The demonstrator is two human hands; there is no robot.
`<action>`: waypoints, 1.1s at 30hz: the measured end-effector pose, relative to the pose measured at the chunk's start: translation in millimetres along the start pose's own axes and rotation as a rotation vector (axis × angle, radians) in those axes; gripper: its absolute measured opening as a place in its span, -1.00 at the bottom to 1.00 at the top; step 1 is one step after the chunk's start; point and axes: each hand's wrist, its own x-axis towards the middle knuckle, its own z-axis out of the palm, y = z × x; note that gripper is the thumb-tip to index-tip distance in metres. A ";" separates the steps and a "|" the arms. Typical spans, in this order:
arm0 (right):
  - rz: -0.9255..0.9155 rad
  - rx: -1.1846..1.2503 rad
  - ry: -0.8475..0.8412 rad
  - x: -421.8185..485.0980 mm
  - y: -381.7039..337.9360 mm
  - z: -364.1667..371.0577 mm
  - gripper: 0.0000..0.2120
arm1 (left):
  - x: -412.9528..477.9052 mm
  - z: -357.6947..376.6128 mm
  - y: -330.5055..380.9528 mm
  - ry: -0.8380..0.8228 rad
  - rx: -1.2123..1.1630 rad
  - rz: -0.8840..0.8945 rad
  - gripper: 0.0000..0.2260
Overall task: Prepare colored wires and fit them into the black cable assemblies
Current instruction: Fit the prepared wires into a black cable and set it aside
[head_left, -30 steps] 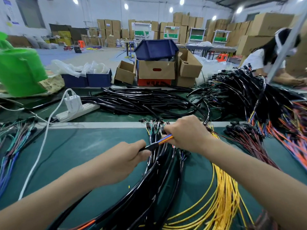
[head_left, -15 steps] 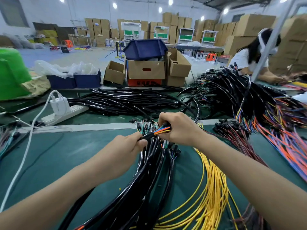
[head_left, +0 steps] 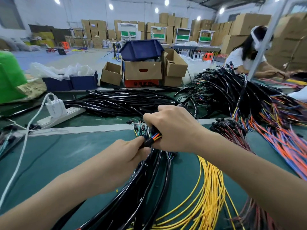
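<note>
At the near edge of the green worktop [head_left: 66, 155], loose yellow wires [head_left: 209, 196] fan out on the right beside a thick bundle of black cables [head_left: 146, 188], laid lengthwise so that their ends point away from the worker and within reach of both hands.

Just beyond, the left hand [head_left: 123, 156] grips the end of one black cable [head_left: 147, 143], its fingers [head_left: 135, 142] curled tight round the sheath, apparently to steady it. The right hand [head_left: 172, 128] meets it from the right, fingers [head_left: 150, 117] closed over a short bunch of orange and blue wires [head_left: 156, 136] that shows between the two fists. The wires look to be worked through the sheath, though whether they go in or come out cannot be told.

Farther off, bare black tubes [head_left: 119, 102] lie in a row across the middle, likely stock awaiting wires, with a white power strip [head_left: 66, 113] to their left. At far right a heap of black assemblies [head_left: 224, 93] trails orange and blue wire tails [head_left: 282, 138], and seems to be finished work.

Past the worktop stand cardboard boxes [head_left: 142, 72] topped by a blue bin [head_left: 141, 48], and a second person [head_left: 245, 53] bends over the far right end.
</note>
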 end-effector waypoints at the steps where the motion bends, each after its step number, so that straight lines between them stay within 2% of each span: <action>1: -0.017 -0.009 -0.015 -2.1 -1.2 -1.3 -0.67 | -1.0 -0.1 1.2 0.000 0.010 0.018 -0.76; 3: -0.004 0.063 -0.040 -8.4 1.9 -5.1 -0.64 | -2.2 -2.7 -0.6 0.012 0.053 0.060 -0.78; 6: 0.193 0.507 -0.173 -17.8 16.5 -16.4 -0.58 | -5.2 -13.0 -8.2 -0.009 0.203 0.096 -0.79; 7: 0.254 0.627 -0.251 -21.4 21.3 -18.7 -0.60 | -7.1 -16.0 -10.7 -0.034 0.260 0.103 -0.80; 9: 0.281 0.709 -0.398 -28.8 30.7 -18.7 -0.72 | -10.4 -20.5 -15.9 -0.087 0.362 0.139 -0.84; 11: 0.290 0.807 -0.475 -37.1 35.2 -15.6 -0.84 | -15.2 -21.7 -22.5 -0.123 0.402 0.181 -0.77; 14: 0.333 1.081 -0.433 -49.5 38.3 -11.8 -0.90 | -19.3 -17.9 -30.2 -0.105 0.375 0.252 -0.69; 16: 0.326 1.162 -0.379 -52.9 35.2 -9.5 -0.83 | -20.9 -14.7 -30.1 -0.088 0.355 0.284 -0.73; 18: 0.323 1.209 -0.324 -53.8 30.0 -6.0 -0.79 | -22.1 -12.9 -29.3 -0.073 0.339 0.292 -0.68; 22: 0.354 1.208 -0.292 -56.1 24.5 -4.7 -0.83 | -26.7 -10.6 -26.3 0.001 0.276 0.333 -0.56; 26: 0.369 1.201 -0.270 -57.6 17.0 -4.5 -0.83 | -28.3 -6.2 -29.7 0.043 0.295 0.417 -0.56; 29: 0.386 1.191 -0.204 -63.3 4.7 0.5 -0.84 | -30.3 -4.5 -33.4 0.062 0.303 0.424 -0.61; 33: 0.426 1.203 -0.111 -74.1 -8.1 11.1 -0.83 | -34.2 0.9 -34.2 0.050 0.329 0.421 -0.57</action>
